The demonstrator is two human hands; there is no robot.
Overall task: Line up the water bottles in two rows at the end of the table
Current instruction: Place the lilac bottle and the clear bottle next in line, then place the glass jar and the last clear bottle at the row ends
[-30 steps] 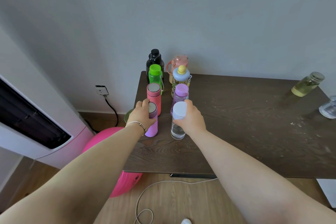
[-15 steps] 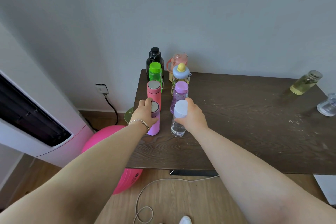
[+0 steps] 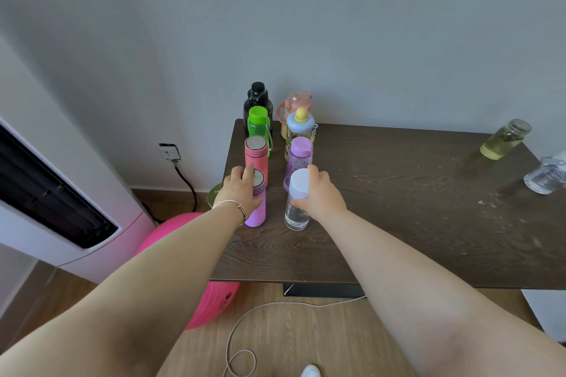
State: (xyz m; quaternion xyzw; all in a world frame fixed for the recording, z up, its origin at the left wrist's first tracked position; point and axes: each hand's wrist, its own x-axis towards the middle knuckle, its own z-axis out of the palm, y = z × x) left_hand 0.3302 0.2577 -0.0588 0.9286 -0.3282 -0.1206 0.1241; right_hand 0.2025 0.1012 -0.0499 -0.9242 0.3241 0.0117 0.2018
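Note:
Two rows of bottles stand at the left end of the dark wooden table (image 3: 398, 223). The left row, from far to near, holds a black bottle (image 3: 258, 101), a green bottle (image 3: 258, 124), a pink flask (image 3: 256, 156) and a lilac flask (image 3: 256, 211). My left hand (image 3: 240, 190) is shut on the lilac flask. The right row holds a pink handled bottle (image 3: 295, 101), a blue-capped bottle (image 3: 300, 128), a purple bottle (image 3: 300, 153) and a clear bottle with a white cap (image 3: 297, 208). My right hand (image 3: 321, 193) grips the clear bottle.
A glass bottle of yellow liquid (image 3: 502, 141) and a clear glass jar (image 3: 545, 174) stand at the far right of the table. Left of the table are a white appliance (image 3: 61, 193), a wall socket (image 3: 168, 151) and a pink ball (image 3: 183, 239). A white cable (image 3: 242, 330) lies on the floor.
Both hands hold the same two front bottles throughout. The camera has tilted slightly, so the whole scene sits a little higher in view.

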